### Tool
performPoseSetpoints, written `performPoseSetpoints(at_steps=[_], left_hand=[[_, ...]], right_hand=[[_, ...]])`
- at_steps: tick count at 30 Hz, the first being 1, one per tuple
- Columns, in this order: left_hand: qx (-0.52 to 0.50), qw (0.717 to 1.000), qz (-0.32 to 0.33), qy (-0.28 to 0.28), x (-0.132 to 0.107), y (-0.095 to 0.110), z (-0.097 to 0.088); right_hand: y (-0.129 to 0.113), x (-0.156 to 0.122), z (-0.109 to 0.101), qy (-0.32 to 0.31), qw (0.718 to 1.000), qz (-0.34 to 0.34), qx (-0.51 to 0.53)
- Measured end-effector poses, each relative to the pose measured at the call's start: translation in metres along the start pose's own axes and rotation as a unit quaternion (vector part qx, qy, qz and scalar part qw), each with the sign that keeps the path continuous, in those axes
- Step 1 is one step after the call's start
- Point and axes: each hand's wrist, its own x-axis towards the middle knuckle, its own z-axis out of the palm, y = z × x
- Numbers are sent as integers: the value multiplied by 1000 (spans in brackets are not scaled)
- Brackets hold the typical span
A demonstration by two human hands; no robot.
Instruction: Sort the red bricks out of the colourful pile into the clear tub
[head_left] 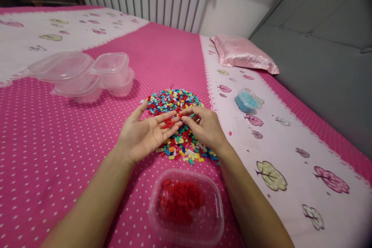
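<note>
Tub (211, 223) on dotted pink bedspread (58, 131).

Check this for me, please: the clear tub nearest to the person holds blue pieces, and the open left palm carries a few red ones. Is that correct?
Not quite. The head view shows the nearest clear tub holding red pieces, not blue. The rest stands: the left hand lies open with a few red bits on its palm.

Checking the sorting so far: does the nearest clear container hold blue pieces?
No, the nearest container holds only red pieces; the blue ones fill a small tub.
</note>
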Motion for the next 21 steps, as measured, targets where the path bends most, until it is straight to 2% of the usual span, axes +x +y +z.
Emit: performPoseSetpoints(at_steps=[5, 12, 21], left_hand=[[-6, 999, -23, -37, 0, -2, 0], [-16, 999, -25, -45, -1, -3, 1], [-24, 999, -24, -43, -2, -1, 3]], right_hand=[[-4, -1, -1, 11, 1000, 0, 2], [-4, -1, 1, -1, 999, 15, 40], [-6, -1, -1, 20, 998, 25, 49]])
